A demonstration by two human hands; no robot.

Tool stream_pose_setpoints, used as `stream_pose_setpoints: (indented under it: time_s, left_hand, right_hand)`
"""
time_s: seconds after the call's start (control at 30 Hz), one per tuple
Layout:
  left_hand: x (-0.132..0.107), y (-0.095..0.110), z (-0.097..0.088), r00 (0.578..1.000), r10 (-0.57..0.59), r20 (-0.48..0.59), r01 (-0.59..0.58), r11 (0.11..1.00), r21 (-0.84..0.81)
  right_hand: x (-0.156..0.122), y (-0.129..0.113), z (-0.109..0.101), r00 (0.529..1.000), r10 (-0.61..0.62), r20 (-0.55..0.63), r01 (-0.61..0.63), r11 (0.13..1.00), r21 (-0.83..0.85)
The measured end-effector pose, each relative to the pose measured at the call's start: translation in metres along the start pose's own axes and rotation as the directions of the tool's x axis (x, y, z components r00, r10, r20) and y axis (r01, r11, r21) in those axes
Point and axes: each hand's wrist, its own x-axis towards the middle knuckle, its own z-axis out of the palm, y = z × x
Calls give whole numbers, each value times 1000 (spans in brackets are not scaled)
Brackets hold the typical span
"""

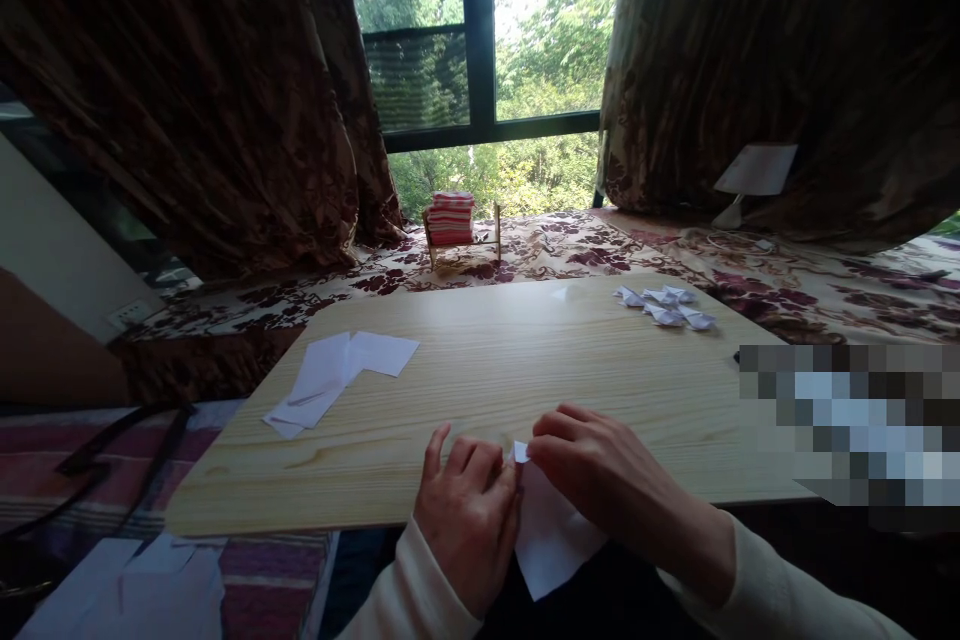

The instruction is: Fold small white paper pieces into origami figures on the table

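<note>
A white sheet of paper [553,535] lies at the table's near edge, its lower part hanging over the side. At its top a small corner is folded. My left hand [469,510] presses on the paper's left side, fingers bent and thumb side against the fold. My right hand [600,470] pinches the folded top corner from the right, with its fingertips close to those of the left. The fingertips partly hide the fold.
White paper pieces [337,370] lie at the table's left. Several small folded paper shapes [667,305] sit at the far right. More paper sheets [127,585] rest on striped cloth at lower left. Beyond the wooden table [465,360] stand a small rack with folded cloths [451,218] and a lamp [756,170].
</note>
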Motion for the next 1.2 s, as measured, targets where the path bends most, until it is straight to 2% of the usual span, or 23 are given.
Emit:
stream_pose_setpoints:
  time_s: [0.2,0.47,0.6,0.7,0.8,1.03,1.2]
  left_hand:
    - [0,3,-1,1000,-8,-6,8,1000,20]
    - [2,7,-4,998,-58,6,58,998,19]
    - [-10,-1,-5,998,5,-64,-10,997,-79]
    - [-23,-7,-7,993,59,-101,-65,996,-59]
    - [-29,-10,-8,995,58,-80,-61,997,-40]
    - [-26,-8,-6,994,67,-86,-69,997,-19]
    - [-26,-6,-8,995,48,-90,-51,998,-30]
  right_hand:
    - [6,-9,2,999,35,6,-35,999,-39]
    - [-5,-13,19,987,65,-148,-50,993,107]
    - [-10,-12,27,978,74,-196,-44,987,153]
    - [-11,-13,28,977,66,-202,-34,986,160]
    - [-12,-13,26,979,44,-199,-12,987,157]
    - [-10,-15,23,986,-49,-162,63,995,79]
    - [-7,-18,24,986,-63,-151,67,998,20]
